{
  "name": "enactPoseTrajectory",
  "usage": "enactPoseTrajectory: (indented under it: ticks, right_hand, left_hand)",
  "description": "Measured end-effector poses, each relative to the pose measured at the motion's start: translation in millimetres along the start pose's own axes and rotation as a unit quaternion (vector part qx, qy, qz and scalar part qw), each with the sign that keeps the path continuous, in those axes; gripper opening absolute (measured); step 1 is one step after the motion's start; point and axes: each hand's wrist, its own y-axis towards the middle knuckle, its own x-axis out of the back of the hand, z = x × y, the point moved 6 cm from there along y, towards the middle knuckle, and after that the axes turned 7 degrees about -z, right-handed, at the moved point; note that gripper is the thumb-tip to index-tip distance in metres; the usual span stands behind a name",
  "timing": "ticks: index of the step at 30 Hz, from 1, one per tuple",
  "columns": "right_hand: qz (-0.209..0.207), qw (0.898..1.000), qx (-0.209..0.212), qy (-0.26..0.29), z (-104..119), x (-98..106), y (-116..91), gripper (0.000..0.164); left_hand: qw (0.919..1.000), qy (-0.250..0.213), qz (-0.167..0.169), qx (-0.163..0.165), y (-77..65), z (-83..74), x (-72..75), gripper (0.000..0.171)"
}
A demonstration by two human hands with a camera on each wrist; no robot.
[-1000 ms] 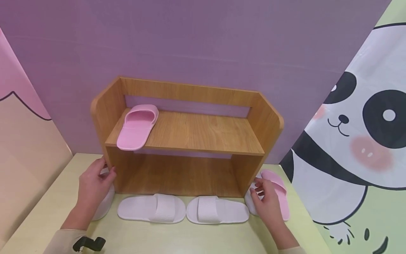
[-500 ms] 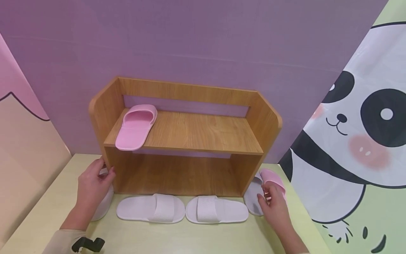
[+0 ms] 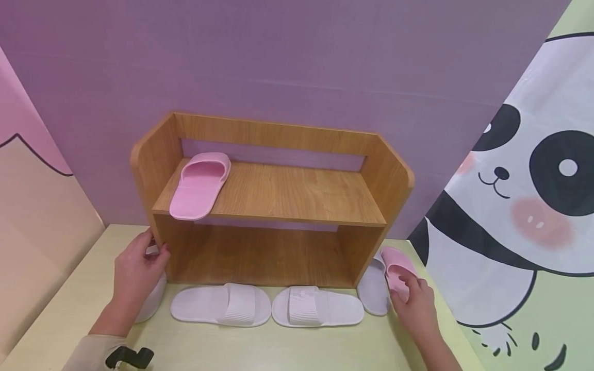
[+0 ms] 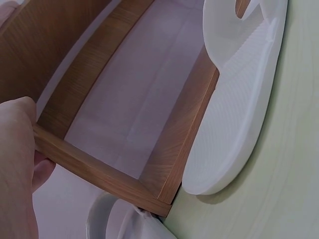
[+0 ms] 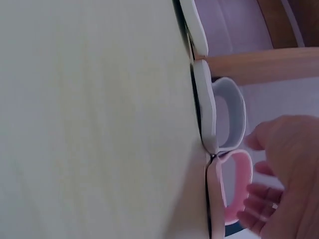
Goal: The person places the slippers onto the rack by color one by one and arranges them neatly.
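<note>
At the far left, the fingers and thumb of my left hand (image 3: 141,263) gripped the side panel of the wooden rack (image 3: 292,195); beneath, half hidden by that hand, a white slipper (image 3: 154,305) lay on the counter (image 3: 260,350). One pink slipper (image 3: 197,193) sat on the rack's upper shelf, at its left end. Along the front of the rack, two white slippers (image 3: 220,305) lay lengthwise, straps toward each other. Just beside the rack's right side, a pale slipper (image 3: 373,289) lay pointing away from me, and right next to it a second pink slipper (image 3: 395,264). Over this last one I had my right hand (image 3: 419,306), fingers loosely bent and holding nothing; whether they touched it, I couldn't tell. Farthest right was a panda picture (image 3: 529,206).
</note>
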Motion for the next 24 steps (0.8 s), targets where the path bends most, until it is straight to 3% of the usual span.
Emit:
enactPoseTrajectory:
  ticks: [4,7,16,24]
  right_hand:
    - [0.058,0.994,-0.085,-0.031,-16.5,-0.5,-2.6,0.051]
    - [0.084,0.989,-0.116,-0.043,-23.6,-1.1,-2.9,0.058]
    - [0.141,0.979,-0.132,-0.064,-33.4,-5.7,-2.3,0.072]
    - [0.161,0.974,-0.132,-0.086,-31.7,-6.1,-2.5,0.077]
  left_hand:
    - [1.0000,-0.005,0.002,-0.002,-0.3,-1.1,0.4,0.049]
    - [1.0000,-0.008,0.002,-0.005,0.4,-2.0,1.3,0.050]
    - [0.9995,-0.030,-0.006,-0.012,2.1,-2.2,3.3,0.047]
    - [0.9994,-0.032,-0.004,-0.010,2.5,-1.1,2.8,0.048]
